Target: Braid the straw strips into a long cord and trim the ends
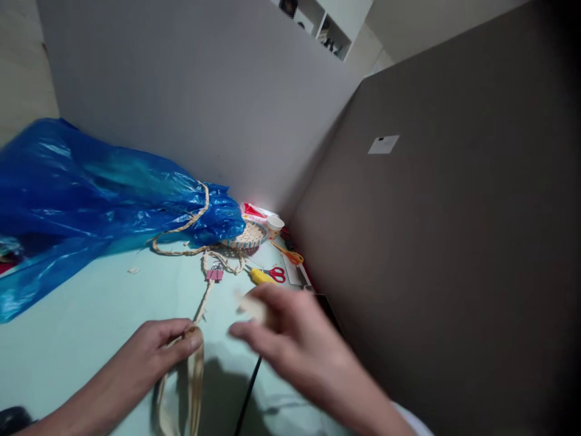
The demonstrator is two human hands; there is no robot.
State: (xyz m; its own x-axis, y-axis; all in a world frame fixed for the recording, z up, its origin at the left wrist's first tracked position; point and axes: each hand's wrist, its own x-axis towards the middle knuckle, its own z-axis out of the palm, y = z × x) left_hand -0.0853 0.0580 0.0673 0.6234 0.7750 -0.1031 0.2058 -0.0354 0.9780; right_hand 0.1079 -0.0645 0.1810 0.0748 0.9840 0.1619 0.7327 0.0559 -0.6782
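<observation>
My left hand pinches the end of a braided straw cord, with loose pale straw strips hanging below the fingers. The braid runs away across the pale green table, passes a pink binder clip and coils near a small woven basket. My right hand is blurred by motion just right of the left hand. Its fingers are curled round a pale strip piece.
A large blue plastic bag lies at the left. Red-handled scissors, a yellow tool, orange scissors and a paper cup sit by the brown partition. A black cable crosses the table's near edge.
</observation>
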